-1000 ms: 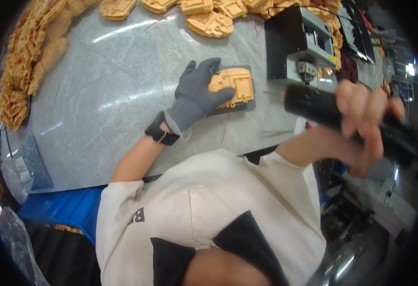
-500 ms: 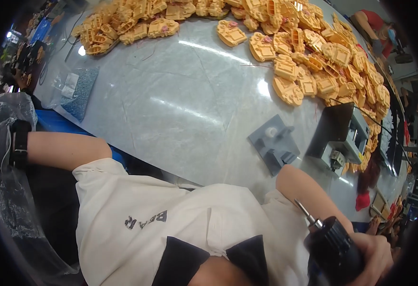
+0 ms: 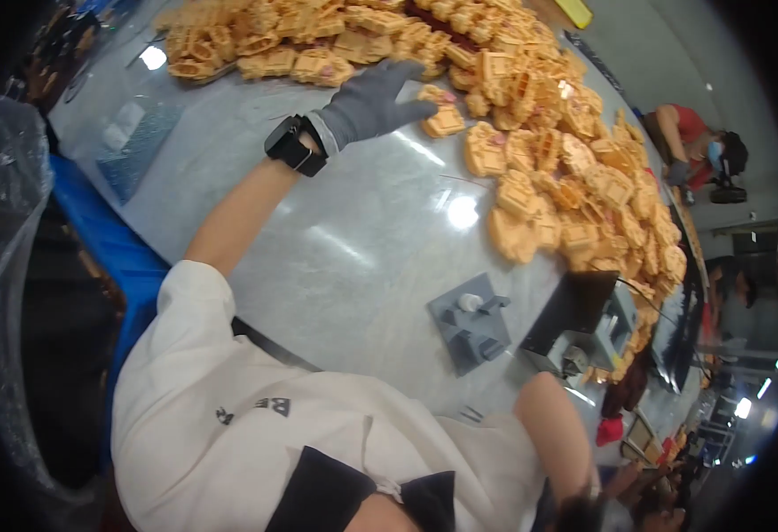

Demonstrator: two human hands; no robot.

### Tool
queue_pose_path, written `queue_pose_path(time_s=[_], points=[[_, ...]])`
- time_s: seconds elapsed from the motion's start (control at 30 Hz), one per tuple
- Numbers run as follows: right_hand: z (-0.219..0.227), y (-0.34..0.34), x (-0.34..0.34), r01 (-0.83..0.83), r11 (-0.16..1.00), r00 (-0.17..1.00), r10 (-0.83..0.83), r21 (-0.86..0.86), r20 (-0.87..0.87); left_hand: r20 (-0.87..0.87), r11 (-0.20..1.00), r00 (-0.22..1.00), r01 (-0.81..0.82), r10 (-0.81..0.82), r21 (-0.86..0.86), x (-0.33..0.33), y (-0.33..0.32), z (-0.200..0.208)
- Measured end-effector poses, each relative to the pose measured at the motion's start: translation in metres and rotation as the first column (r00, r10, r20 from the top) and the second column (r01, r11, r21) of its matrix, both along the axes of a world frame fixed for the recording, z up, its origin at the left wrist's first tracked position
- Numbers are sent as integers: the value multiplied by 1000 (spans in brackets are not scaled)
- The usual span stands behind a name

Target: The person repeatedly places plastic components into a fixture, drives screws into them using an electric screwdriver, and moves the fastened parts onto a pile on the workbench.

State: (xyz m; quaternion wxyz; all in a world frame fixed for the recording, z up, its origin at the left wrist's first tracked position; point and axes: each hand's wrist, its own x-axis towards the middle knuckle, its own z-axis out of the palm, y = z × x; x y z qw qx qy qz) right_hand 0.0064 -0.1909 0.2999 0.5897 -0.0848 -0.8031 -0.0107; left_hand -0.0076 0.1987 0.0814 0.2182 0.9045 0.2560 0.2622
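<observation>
While the left hand [image 3: 367,108] hangs over the far side of the table [image 3: 318,293], its gloved thumb is spread well away from the fingers. The yellow part [image 3: 445,118] is right by the thumb tip, though I can't tell if they're touching, and a big heap [image 3: 606,182] of similar ones curves round behind it. Grey jig [image 3: 447,312] sits closer in, just beside a black machine [image 3: 568,312]. Right forearm [image 3: 553,434] runs down to the bottom edge, so can't tell what the right hand's fingers are doing.
</observation>
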Motion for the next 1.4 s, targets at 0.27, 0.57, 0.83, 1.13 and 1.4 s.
queue_pose_path(time_s=[0.27,0.57,0.83,1.13,1.4], points=[[-90,-59,53,-41,972,942,-40,-233,-333,-365,992,924,-96,118,77,67,-13,-56],[-202,-116,68,-104,693,829,-336,-713,-447,-584,953,808,235,-80,193,7,-76,-17],[-207,-72,68,521,326,185,-945,-789,-268,-66,927,924,374,-376,-33,1,-83,-74],[-212,-39,62,350,351,-237,-864,-868,-445,-17,455,494,787,-869,-418,16,-199,2],[-220,-46,63,279,412,-322,-811,-867,-489,-49,690,688,723,-724,-29,53,-217,-36]])
